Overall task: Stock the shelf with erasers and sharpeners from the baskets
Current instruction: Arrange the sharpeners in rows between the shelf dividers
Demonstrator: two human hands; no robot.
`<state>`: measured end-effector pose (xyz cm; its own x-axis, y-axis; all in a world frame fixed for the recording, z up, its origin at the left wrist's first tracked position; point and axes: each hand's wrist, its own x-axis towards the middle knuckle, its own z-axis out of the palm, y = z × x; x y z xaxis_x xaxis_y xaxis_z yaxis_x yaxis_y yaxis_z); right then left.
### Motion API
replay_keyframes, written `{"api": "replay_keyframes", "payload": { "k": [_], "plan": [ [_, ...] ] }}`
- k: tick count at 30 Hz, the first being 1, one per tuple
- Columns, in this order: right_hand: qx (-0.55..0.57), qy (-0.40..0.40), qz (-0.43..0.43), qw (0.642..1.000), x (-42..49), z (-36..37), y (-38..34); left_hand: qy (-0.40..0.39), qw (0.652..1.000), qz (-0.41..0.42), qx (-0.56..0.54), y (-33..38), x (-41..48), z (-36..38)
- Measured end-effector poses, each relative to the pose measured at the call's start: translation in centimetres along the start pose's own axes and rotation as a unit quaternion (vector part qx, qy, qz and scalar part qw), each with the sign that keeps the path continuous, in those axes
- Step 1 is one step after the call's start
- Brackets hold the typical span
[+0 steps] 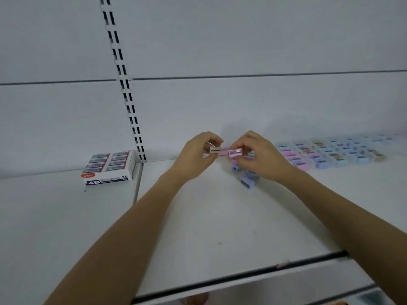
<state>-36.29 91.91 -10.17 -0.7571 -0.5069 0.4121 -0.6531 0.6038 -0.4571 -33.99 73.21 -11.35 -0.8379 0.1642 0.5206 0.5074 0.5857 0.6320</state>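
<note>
Left hand [196,155]: pinches a pale sharpener [215,150], long axis left to right, blade towards the camera.
Right hand [262,157]: pinches a pink sharpener [235,153], just beside the pale one.
Rows [326,155]: sharpeners laid out to the right on the shelf [198,216]; the right hand is nearer.
Loose pile [247,182]: blue sharpeners, under the right hand.
Box [109,167]: erasers, far left; reads "4B" and "24"; red logo unreadable.

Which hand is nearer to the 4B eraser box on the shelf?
Left. The left hand, pinching a white sharpener, is right of the eraser box, apart from it; the right hand, pinching a pink sharpener, is even farther right.
</note>
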Motion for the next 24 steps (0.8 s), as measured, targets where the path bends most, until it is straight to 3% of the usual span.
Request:
{"api": "replay_keyframes", "payload": {
  "k": [5, 9, 17, 24],
  "plan": [
    [-0.011, 0.056, 0.015, 0.998, -2.8, -1.3, 1.2, -0.015, 0.994, 0.08, 0.076, 0.7, 0.2, 1.2],
    [-0.032, 0.063, 0.023, 0.997, -5.9, -3.3, 2.4, -0.045, 0.986, 0.097, 0.125, 2.9, 0.5, 2.5],
    [-0.092, 0.039, 0.02, 0.995, -12.9, -9.9, 6.0, -0.126, 0.937, 0.186, 0.267, 10.7, 2.9, 7.6],
    [-0.139, 0.015, 0.027, 0.99, -21.2, -17.9, 11.9, -0.161, 0.919, 0.179, 0.312, 19.5, 5.9, 16.1]
  ]
}}
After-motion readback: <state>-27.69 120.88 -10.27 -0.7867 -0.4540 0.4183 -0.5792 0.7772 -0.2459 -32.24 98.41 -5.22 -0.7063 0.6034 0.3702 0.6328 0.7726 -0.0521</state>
